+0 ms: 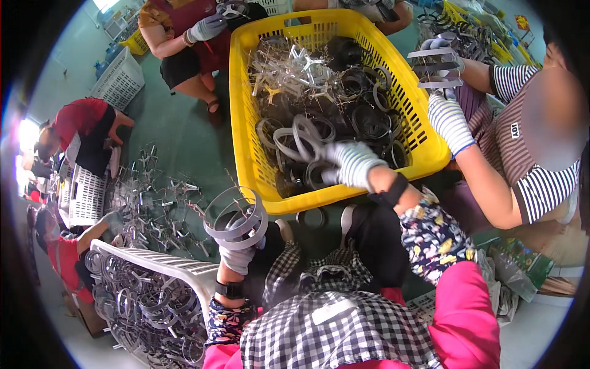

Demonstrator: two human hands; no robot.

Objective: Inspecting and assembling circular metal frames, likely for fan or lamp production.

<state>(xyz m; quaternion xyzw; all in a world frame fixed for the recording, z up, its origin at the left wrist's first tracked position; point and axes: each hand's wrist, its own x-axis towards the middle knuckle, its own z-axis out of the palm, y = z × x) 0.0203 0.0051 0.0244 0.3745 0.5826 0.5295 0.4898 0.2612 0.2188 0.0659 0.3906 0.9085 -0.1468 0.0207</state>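
Observation:
My left hand (236,255), in a striped work glove, grips a stack of grey plastic rings (236,220) just in front of my knees. My right hand (351,163), also gloved, reaches into the yellow basket (243,111) and holds a pale ring piece (298,138) that it lifts off the pile. The basket is filled with dark rings and pale sprue frames (295,71).
A white crate (178,267) of rings stands at my lower left. Loose sprue frames (157,209) lie on the green floor. A person in a striped shirt (528,160) at the right holds grey parts (436,64). Other people sit at the back and left beside white crates (120,80).

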